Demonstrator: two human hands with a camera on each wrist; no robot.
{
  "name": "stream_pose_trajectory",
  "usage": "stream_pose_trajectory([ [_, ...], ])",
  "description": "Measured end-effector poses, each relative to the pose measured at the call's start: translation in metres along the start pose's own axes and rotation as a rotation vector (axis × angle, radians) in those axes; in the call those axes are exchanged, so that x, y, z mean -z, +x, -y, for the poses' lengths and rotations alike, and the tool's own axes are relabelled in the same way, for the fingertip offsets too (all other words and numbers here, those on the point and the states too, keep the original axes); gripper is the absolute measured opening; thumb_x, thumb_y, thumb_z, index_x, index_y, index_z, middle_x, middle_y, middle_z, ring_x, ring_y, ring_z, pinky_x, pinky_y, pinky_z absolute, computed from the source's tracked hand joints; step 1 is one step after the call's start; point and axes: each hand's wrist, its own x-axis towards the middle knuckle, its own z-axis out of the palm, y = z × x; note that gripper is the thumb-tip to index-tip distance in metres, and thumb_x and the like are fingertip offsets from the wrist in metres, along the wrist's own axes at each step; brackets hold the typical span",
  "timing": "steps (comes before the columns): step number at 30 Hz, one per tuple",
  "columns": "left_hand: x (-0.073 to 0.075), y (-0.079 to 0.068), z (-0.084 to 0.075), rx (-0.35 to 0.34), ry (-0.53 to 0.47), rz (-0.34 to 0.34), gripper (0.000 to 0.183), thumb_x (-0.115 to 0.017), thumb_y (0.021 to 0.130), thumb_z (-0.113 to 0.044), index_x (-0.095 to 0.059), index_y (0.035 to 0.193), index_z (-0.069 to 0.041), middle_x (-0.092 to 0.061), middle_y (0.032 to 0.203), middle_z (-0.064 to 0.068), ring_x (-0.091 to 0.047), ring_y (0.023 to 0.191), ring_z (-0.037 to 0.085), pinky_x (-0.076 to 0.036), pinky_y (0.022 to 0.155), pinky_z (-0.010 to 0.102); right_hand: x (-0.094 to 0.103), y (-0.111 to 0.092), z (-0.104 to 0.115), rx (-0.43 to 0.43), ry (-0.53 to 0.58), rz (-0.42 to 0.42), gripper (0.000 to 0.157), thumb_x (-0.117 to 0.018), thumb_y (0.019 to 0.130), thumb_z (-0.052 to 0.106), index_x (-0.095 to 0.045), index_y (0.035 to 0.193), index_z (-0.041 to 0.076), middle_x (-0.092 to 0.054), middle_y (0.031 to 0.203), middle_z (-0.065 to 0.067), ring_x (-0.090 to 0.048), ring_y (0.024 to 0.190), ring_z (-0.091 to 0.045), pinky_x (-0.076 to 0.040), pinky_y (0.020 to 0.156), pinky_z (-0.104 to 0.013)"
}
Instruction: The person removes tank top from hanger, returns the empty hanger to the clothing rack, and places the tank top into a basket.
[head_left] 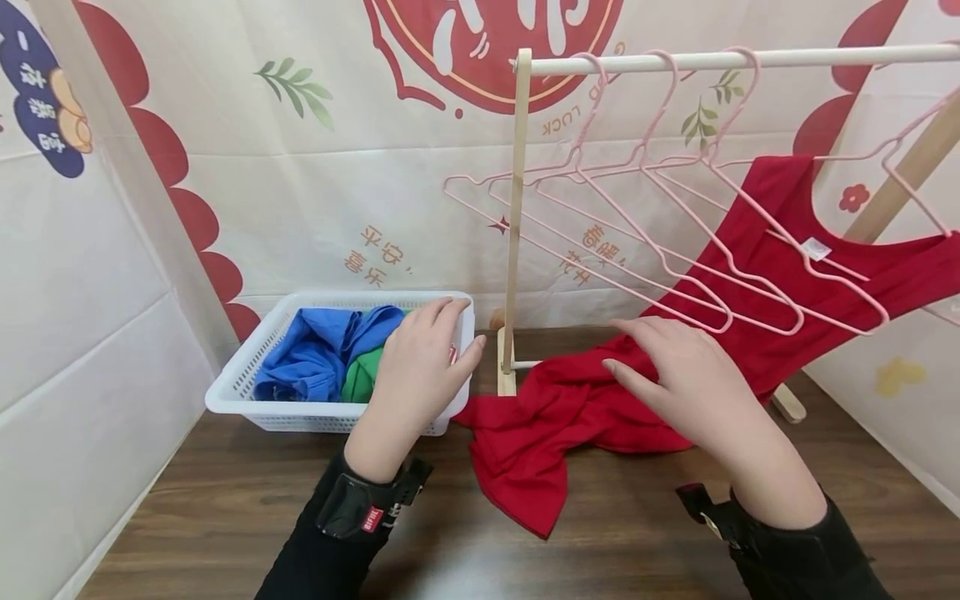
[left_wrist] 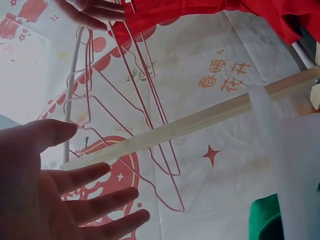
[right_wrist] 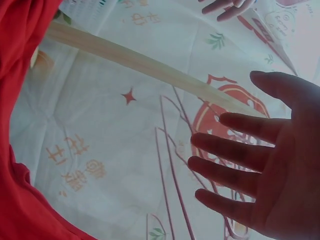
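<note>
My left hand (head_left: 422,367) hovers over the right end of a white plastic basket (head_left: 251,408), its fingers loosely bent and holding nothing. Inside the basket lie a blue garment (head_left: 303,354) and a green one (head_left: 363,375), the latter partly hidden behind that hand. A red sleeveless garment (head_left: 720,283) hangs by its shoulders on a pink hanger at the right of the rack, and its lower part spreads across the table. Above this red cloth is my right hand (head_left: 686,379), empty, with fingers spread in the right wrist view.
Several pink hangers (head_left: 660,242) hang from the rack's white rail (head_left: 712,60), in front of the red garment. The rack's wooden post (head_left: 517,208) stands just right of the basket. A printed cloth backdrop (head_left: 315,208) closes off the rear of the wooden table (head_left: 225,500).
</note>
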Motion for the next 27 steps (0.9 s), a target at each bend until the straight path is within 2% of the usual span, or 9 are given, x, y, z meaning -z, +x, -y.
stream_pose_trajectory([
  [6, 0.002, -0.005, -0.004, -0.105, -0.021, -0.025, 0.046, -0.063, 0.093, -0.035, -0.058, 0.132, -0.011, -0.058, 0.129, 0.01, -0.056, 0.115, 0.026, -0.05, 0.09, 0.044, 0.018, -0.011, 0.003, 0.001, 0.092, -0.176, 0.041, -0.074, 0.085, 0.016, -0.064, 0.123, 0.006, -0.066, 0.116, -0.013, -0.057, 0.111, -0.035, -0.041, 0.093, -0.053],
  [9, 0.002, -0.007, -0.006, -0.181, -0.019, -0.02, 0.046, -0.064, 0.092, -0.033, -0.058, 0.132, -0.011, -0.057, 0.129, 0.01, -0.055, 0.116, 0.026, -0.05, 0.092, 0.043, 0.027, -0.016, 0.002, -0.023, 0.126, -0.264, 0.039, -0.072, 0.086, 0.012, -0.065, 0.123, 0.008, -0.067, 0.113, -0.009, -0.059, 0.108, -0.03, -0.041, 0.094, -0.032],
  [12, 0.002, -0.008, -0.008, -0.242, -0.022, -0.031, 0.044, -0.066, 0.091, -0.031, -0.06, 0.13, -0.011, -0.057, 0.13, 0.01, -0.055, 0.116, 0.026, -0.05, 0.091, 0.042, 0.035, -0.018, -0.002, -0.061, 0.15, -0.33, 0.036, -0.07, 0.087, 0.01, -0.066, 0.123, 0.009, -0.068, 0.109, -0.008, -0.059, 0.104, -0.025, -0.033, 0.087, -0.012],
  [14, 0.002, -0.008, -0.008, -0.274, -0.021, -0.044, 0.044, -0.067, 0.09, -0.03, -0.06, 0.129, -0.01, -0.058, 0.129, 0.01, -0.056, 0.115, 0.026, -0.051, 0.089, 0.042, 0.039, -0.019, -0.006, -0.081, 0.172, -0.374, 0.035, -0.069, 0.088, 0.009, -0.066, 0.123, 0.008, -0.068, 0.109, -0.01, -0.058, 0.105, -0.014, -0.03, 0.087, -0.006],
  [17, 0.001, -0.008, -0.008, -0.316, -0.009, -0.052, 0.044, -0.068, 0.09, -0.03, -0.06, 0.129, -0.009, -0.059, 0.127, 0.01, -0.057, 0.114, 0.026, -0.051, 0.089, 0.041, 0.044, -0.02, -0.014, -0.117, 0.203, -0.458, 0.033, -0.068, 0.089, 0.01, -0.067, 0.122, 0.008, -0.068, 0.109, -0.012, -0.053, 0.105, 0.004, -0.032, 0.087, -0.007],
  [19, -0.001, -0.008, -0.009, -0.336, 0.001, -0.049, 0.044, -0.067, 0.09, -0.03, -0.06, 0.128, -0.009, -0.059, 0.126, 0.011, -0.057, 0.113, 0.026, -0.051, 0.089, 0.041, 0.047, -0.021, -0.021, -0.147, 0.229, -0.527, 0.033, -0.068, 0.09, 0.011, -0.067, 0.122, 0.008, -0.068, 0.11, -0.006, -0.049, 0.103, 0.012, -0.035, 0.088, -0.008],
  [22, -0.003, -0.009, -0.01, -0.346, 0.012, -0.03, 0.044, -0.066, 0.091, -0.032, -0.06, 0.128, -0.009, -0.059, 0.126, 0.011, -0.058, 0.113, 0.026, -0.051, 0.089, 0.041, 0.052, -0.023, -0.033, -0.261, 0.221, -0.628, 0.031, -0.065, 0.093, 0.019, -0.068, 0.123, 0.013, -0.068, 0.112, 0.005, -0.052, 0.102, 0.01, -0.038, 0.089, -0.01],
  [24, -0.004, -0.009, -0.011, -0.337, 0.022, -0.01, 0.045, -0.066, 0.091, -0.033, -0.06, 0.129, -0.01, -0.059, 0.126, 0.01, -0.058, 0.113, 0.026, -0.051, 0.089, 0.041, 0.055, -0.024, -0.042, -0.383, 0.227, -0.689, 0.03, -0.062, 0.095, 0.023, -0.068, 0.124, 0.017, -0.066, 0.116, 0.011, -0.054, 0.103, 0.004, -0.04, 0.091, -0.012],
  [27, -0.004, -0.009, -0.013, -0.317, 0.048, 0.038, 0.048, -0.066, 0.091, -0.035, -0.059, 0.131, -0.011, -0.059, 0.127, 0.009, -0.058, 0.113, 0.026, -0.051, 0.089, 0.04, 0.061, -0.025, -0.054, -0.576, 0.261, -0.766, 0.03, -0.057, 0.098, 0.029, -0.066, 0.126, 0.023, -0.063, 0.121, 0.012, -0.051, 0.105, 0.0, -0.039, 0.098, -0.018],
])
